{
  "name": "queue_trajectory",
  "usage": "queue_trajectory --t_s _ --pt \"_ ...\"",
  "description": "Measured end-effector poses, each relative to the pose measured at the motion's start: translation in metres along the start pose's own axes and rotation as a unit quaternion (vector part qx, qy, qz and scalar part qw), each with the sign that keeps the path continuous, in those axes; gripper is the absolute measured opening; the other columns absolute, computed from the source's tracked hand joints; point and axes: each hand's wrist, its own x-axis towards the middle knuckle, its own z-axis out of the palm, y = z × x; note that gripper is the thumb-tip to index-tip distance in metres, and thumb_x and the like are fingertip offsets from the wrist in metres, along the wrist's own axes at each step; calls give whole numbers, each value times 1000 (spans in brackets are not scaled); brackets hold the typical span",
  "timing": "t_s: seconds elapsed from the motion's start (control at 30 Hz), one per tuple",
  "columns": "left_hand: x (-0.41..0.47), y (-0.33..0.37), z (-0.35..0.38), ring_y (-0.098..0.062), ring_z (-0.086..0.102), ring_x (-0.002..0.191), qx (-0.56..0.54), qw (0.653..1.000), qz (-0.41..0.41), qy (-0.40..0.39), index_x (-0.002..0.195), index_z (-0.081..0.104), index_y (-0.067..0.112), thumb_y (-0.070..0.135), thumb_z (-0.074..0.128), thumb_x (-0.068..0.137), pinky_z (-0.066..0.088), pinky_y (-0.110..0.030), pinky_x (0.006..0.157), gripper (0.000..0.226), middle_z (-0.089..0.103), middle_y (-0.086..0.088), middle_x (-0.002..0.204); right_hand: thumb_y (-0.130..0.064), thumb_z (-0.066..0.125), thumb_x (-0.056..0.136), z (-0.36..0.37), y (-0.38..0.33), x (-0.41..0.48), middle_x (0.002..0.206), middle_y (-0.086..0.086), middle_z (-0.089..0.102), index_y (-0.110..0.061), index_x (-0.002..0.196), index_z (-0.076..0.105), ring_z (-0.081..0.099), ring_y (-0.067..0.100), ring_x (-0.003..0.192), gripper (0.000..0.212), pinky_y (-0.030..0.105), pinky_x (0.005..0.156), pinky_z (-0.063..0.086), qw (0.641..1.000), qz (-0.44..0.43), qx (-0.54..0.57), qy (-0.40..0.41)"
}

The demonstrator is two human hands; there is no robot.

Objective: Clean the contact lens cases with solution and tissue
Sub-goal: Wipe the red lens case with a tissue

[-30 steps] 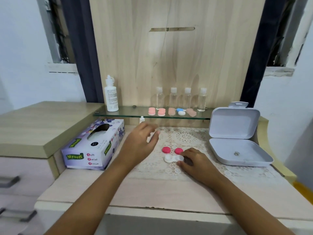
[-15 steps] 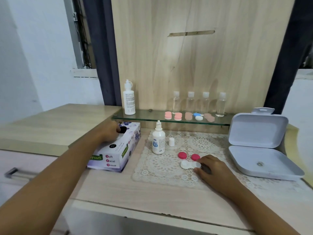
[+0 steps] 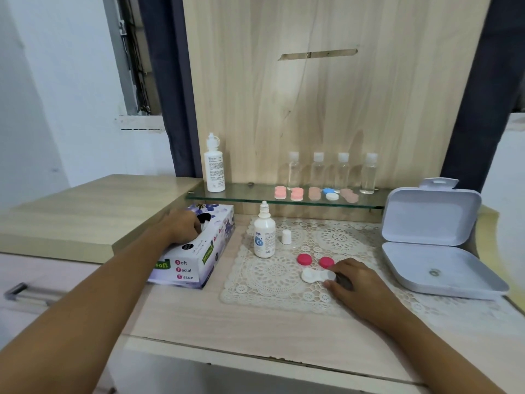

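Left hand (image 3: 181, 229) at tissue box (image 3: 196, 267) slot, right hand (image 3: 356, 282) on lens case (image 3: 314, 275) end

Soft, even daylight, faint shadows, mild wide-angle bending at the edges, slightly soft focus throughout.

Pale wood back panel (image 3: 355, 115), glass shelf (image 3: 243, 191), dark curtains (image 3: 170, 81); white walls (image 3: 56, 115), window (image 3: 131, 58)

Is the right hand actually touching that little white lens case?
Touching. The head view shows the right hand pinching one end of the white lens case between finger and thumb, with no gap.
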Motion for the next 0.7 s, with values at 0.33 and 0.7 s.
queue_trajectory --t_s 0.33,0.7 --pt "-14 8 -6 -11 48 70 -278 954 -49 97 88 55 10 12 39 95 32 -23 55 18 58 -6 85 -32 60 87 -1 -2 0 84 -19 47 -20 103 64 47 6 83 20 17 69 32 1000 4 -3 -3" --pt "-11 2 -7 -13 59 88 -306 947 3 95 105 62 27 44 61 85 49 -30 78 27 61 6 96 -30 61 86 -1 -2 0 88 -8 53 -18 104 64 49 10 85 22 19 71 33 1000 5 -3 -3"
